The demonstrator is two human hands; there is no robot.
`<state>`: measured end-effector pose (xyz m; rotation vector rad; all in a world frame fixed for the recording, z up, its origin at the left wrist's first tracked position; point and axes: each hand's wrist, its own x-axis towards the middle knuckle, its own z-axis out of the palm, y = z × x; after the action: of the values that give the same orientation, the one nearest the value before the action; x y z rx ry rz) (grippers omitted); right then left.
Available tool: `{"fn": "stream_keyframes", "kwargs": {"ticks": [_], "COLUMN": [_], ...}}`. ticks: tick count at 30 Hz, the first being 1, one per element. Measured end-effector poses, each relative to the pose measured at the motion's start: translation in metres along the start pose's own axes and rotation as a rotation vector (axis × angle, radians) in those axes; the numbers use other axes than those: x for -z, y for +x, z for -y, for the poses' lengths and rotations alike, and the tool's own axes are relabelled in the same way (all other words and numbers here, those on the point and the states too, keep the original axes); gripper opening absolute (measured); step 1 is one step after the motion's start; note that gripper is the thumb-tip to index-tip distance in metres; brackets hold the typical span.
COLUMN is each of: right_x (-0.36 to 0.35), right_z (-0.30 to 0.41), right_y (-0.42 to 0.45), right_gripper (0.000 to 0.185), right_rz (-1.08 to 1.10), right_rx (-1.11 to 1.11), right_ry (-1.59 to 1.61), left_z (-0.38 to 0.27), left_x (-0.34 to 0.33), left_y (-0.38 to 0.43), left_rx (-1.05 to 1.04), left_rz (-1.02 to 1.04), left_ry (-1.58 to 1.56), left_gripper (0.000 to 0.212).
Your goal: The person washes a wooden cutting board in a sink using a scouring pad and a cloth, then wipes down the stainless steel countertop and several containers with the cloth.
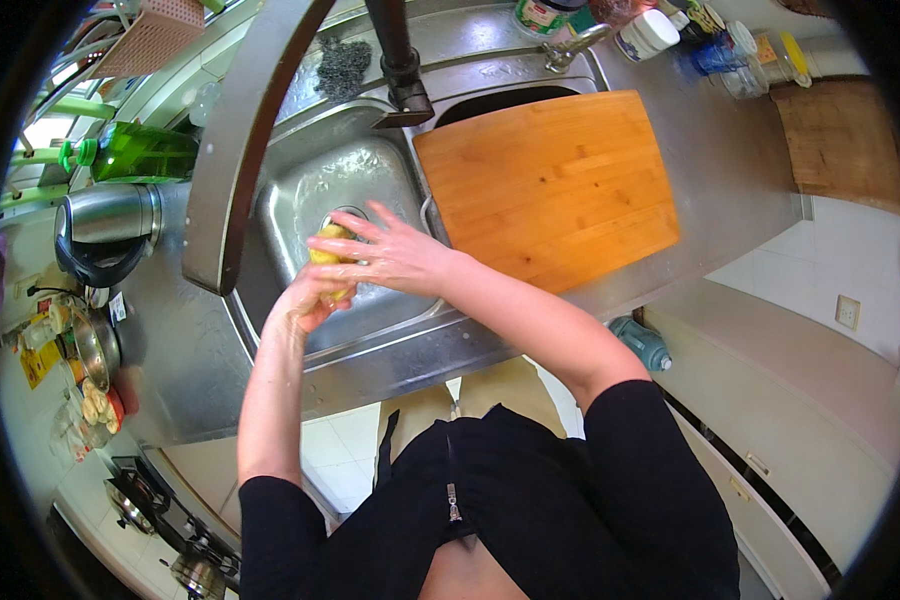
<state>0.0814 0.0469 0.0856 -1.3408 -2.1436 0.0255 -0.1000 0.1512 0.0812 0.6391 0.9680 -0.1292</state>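
Note:
Both wet hands are together over the left basin of a stainless steel sink (300, 195). My left hand (311, 296) holds a yellow rounded object (331, 246), possibly a potato, from below. Across its top lies my right hand (394, 251), fingers spread and touching it. Much of the object is covered by the fingers, so its full shape is hidden. Just beyond the hands is the basin's drain (345, 217), partly covered by the right fingers.
A wooden cutting board (551, 191) covers most of the right basin. A dark faucet (405, 82) rises behind, and a broad dark bar (247, 142) crosses the left side. Left stand an electric kettle (109, 232) and a green bottle (146, 152). Jars, including a white one (647, 36), line the back right.

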Motion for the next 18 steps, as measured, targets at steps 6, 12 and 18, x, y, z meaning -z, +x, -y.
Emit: {"fn": "stream_keyframes", "kwargs": {"ticks": [6,12,18], "right_x": [-0.029,-0.048,-0.066], "right_z": [-0.015,0.004,0.033], "right_y": [0.024,0.031,0.033], "right_gripper": [0.031,0.015,0.025], "right_rz": [-0.035,0.23,0.396], "right_rx": [0.149,-0.396,-0.897], "right_ry": [-0.082,-0.05,0.21], "left_z": [-0.007,-0.013,-0.009], "left_x": [-0.017,-0.025,0.005], "left_y": [-0.003,0.005,0.006], "left_rx": [-0.159,-0.283,-0.545], "left_rz": [-0.104,-0.562,-0.463], "left_ry": [0.656,1.536,1.917], "left_gripper": [0.035,0.033,0.023]}}
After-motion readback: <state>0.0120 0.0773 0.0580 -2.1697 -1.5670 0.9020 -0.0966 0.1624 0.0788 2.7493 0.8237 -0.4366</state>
